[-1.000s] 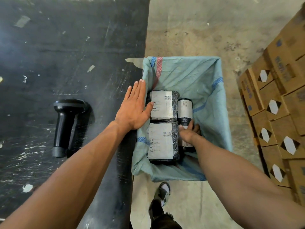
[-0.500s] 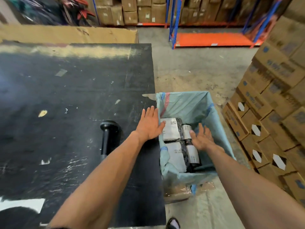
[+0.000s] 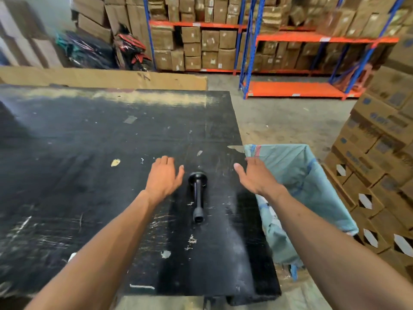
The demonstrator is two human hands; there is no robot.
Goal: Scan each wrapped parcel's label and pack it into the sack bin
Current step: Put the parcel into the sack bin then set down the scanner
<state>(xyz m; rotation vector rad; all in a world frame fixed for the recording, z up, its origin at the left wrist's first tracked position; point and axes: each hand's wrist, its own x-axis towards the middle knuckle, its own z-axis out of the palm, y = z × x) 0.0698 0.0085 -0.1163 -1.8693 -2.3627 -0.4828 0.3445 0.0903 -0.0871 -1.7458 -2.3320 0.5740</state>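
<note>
A black handheld scanner (image 3: 197, 193) lies on the black table (image 3: 89, 153), handle toward me. My left hand (image 3: 164, 179) hovers open just left of it, fingers spread, holding nothing. My right hand (image 3: 254, 177) is open to the scanner's right, above the table's right edge, also holding nothing. The sack bin (image 3: 306, 175), lined with a light blue-green woven sack, stands against the table's right side. My right forearm covers part of its inside, and no wrapped parcels show in it from this angle.
Stacked cardboard cartons (image 3: 380, 164) crowd the bin's right side. A long flat cardboard sheet (image 3: 100, 78) lies behind the table. Blue and orange racking (image 3: 290, 63) loaded with boxes lines the back wall across a bare concrete floor (image 3: 279, 117).
Both hands have left the sack bin and its parcels and moved left over the table, flanking the scanner. The view has lifted from the bin toward the warehouse.
</note>
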